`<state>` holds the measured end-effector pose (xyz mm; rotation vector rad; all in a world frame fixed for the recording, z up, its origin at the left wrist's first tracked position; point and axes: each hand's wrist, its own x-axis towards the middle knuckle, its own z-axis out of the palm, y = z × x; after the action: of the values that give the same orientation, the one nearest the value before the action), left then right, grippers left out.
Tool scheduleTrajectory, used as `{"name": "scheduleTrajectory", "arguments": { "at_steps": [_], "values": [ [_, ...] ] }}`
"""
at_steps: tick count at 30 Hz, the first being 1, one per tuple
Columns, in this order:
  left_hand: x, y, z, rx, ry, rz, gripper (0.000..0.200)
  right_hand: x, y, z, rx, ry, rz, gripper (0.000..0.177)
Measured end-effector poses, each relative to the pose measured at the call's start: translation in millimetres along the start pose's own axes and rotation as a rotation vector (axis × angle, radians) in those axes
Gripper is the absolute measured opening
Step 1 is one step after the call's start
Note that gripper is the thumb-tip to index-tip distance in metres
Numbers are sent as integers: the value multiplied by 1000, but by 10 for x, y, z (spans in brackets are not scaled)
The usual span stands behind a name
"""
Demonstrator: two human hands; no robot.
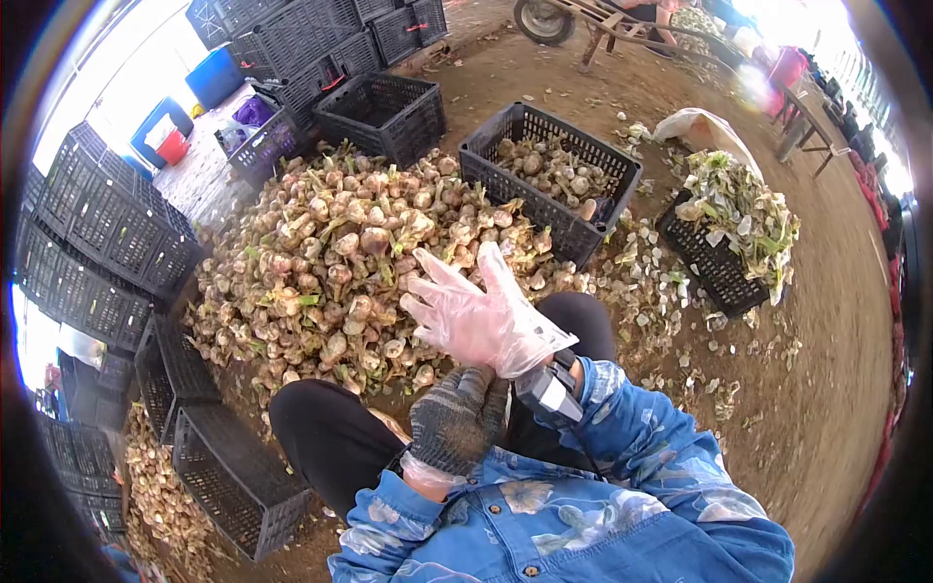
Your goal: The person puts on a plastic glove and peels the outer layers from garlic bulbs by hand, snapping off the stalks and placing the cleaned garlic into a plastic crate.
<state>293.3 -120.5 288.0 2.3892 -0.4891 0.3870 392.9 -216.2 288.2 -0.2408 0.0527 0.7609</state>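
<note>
My right hand (pixel 481 316), in a thin clear plastic glove, is held over the near edge of a garlic heap (pixel 340 262), its fingers spread. On that wrist sits a dark strap with a grey device (pixel 549 394). Just below, my left hand (pixel 455 418) wears a dark grey knitted glove with brown stains, and a clear plastic cuff shows at its wrist. Its fingers are closed against the base of the right hand, by the plastic glove's edge. Whatever they may be gripping there is hidden. Loose garlic bulbs lie beyond both hands, between and in front of my knees.
A black crate (pixel 549 185) behind the heap holds garlic bulbs. To its right, leafy trimmings top another crate (pixel 714 262) beside a white sack (pixel 709 131). Black crates (pixel 97 233) are stacked at left and back. Peelings litter the dirt floor; a wheeled cart (pixel 583 24) stands far back.
</note>
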Motion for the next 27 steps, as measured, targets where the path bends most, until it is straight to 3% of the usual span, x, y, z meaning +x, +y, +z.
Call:
{"name": "scheduleTrajectory", "arguments": {
  "at_steps": [1, 3, 7, 8, 9, 11, 12, 13, 15, 16, 17, 18, 19, 21, 23, 27],
  "values": [
    [18, 40, -36, -1, -6, 2, 19, -21, -8, 30, 5, 2, -5, 72],
    [66, 140, -135, -25, -372, 115, 18, -67, -57, 135, -143, -52, -3, 71],
    [-7, 218, 32, -73, -632, 256, 20, 10, -143, 48, -207, 88, -107, 65],
    [-18, 170, 40, -125, -578, 178, 22, -61, -195, 115, -292, 30, -142, 63],
    [11, 131, 48, -172, -523, 90, 25, -43, -214, -80, -195, -69, -185, 54],
    [143, 177, -12, -673, -181, -320, 31, -176, -382, 63, -223, 81, -82, 44],
    [229, 197, 28, -649, 38, -277, 30, -404, -418, 104, -849, -158, -436, 54],
    [328, 220, 75, -623, 259, -234, 30, -505, -492, 376, -1337, -33, -495, 63],
    [456, 79, 108, -559, 223, -182, 27, -195, -459, 103, -1439, -156, -459, 55],
    [451, -71, 144, -405, 134, -128, 27, -185, -584, 364, -1263, -63, -101, 64],
    [466, -165, 187, -250, 47, -72, 26, -100, -554, 299, -1246, -29, -115, 75],
    [518, -104, 161, -357, -45, -222, 24, -43, -582, 238, -1229, -24, -145, 78],
    [571, -86, 154, -359, -53, -220, 24, -4, -619, 178, -1210, -18, -173, 82],
    [698, -63, 158, -74, -184, 106, 26, -34, -713, 115, -1052, -83, -201, 82],
    [834, -3, 185, -27, -270, 53, 23, -24, -831, 72, -893, -149, -226, 82],
    [1097, -140, 351, -169, -386, -22, 25, 5, -1325, -39, -902, 236, -418, 46]
  ]
}}
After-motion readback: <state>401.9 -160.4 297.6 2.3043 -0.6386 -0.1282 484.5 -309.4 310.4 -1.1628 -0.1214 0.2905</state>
